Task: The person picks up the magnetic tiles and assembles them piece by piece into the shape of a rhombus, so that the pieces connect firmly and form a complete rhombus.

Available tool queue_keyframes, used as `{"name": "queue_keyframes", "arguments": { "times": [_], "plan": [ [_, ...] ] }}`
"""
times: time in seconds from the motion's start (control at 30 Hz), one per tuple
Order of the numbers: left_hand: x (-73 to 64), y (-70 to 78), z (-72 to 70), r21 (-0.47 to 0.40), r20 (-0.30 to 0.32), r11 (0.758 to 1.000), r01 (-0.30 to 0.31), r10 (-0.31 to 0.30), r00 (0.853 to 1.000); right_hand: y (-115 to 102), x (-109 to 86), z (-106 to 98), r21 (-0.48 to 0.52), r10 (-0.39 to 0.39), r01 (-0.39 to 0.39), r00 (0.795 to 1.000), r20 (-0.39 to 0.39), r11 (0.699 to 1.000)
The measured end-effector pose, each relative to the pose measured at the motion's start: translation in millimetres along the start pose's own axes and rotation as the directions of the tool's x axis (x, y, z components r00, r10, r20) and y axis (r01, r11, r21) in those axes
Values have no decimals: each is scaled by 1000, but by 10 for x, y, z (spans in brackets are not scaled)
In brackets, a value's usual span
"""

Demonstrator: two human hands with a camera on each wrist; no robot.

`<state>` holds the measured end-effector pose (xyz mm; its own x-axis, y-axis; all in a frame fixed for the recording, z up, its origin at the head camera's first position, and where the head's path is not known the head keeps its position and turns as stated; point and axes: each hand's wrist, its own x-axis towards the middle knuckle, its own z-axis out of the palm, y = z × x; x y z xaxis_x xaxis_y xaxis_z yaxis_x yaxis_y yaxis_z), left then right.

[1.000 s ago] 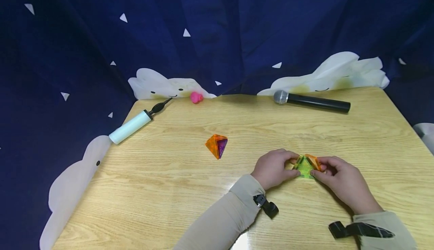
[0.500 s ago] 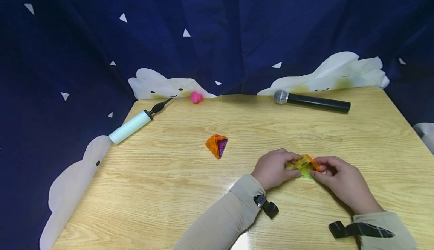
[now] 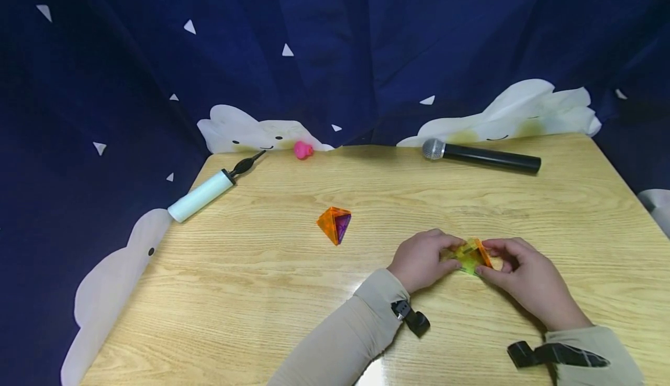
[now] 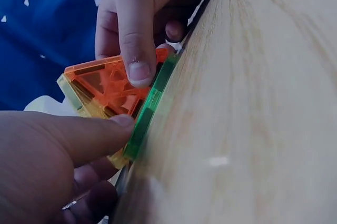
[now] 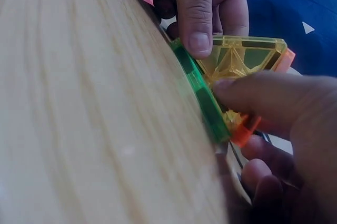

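Translucent magnetic tiles sit between two hands on the right side of the table. A green tile lies on the wood, its edge bright in the left wrist view. Tilted up from it are a yellow tile on the left and an orange tile on the right, close together at the top. My left hand pinches the yellow tile side, with the thumb by the green edge. On the orange tile side, my right hand pinches with thumb and fingers. Fingers partly hide the tiles.
An orange and purple tile shape sits mid-table. Further back are a pink toy, a black microphone and a pale blue hand pump. A dark blue curtain borders the table.
The yellow and orange tiles have shifted against each other over the green one. My right fingers have moved slightly up and left on the orange tile. The left hand has barely moved.
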<state>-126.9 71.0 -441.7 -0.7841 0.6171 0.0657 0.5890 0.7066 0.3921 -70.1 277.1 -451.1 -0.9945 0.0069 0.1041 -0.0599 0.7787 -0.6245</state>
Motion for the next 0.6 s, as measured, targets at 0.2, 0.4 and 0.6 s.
{"name": "queue_keyframes", "arguments": {
  "times": [0.2, 0.4, 0.6],
  "plan": [
    [8, -17, 7, -41, -7, 999, 16, -16, 1000, -15, 6, -30, 31, -57, 56, 997, 55, 998],
    [26, -30, 18, -71, -5, 997, 27, -27, 1000, -48, -10, -35, 39, -60, 55, 985, 161, 998],
    [13, -115, 12, -265, -44, 964, 3, -16, 999, -65, -14, -26, 22, -41, 38, 982, 183, 999]
  ]
}}
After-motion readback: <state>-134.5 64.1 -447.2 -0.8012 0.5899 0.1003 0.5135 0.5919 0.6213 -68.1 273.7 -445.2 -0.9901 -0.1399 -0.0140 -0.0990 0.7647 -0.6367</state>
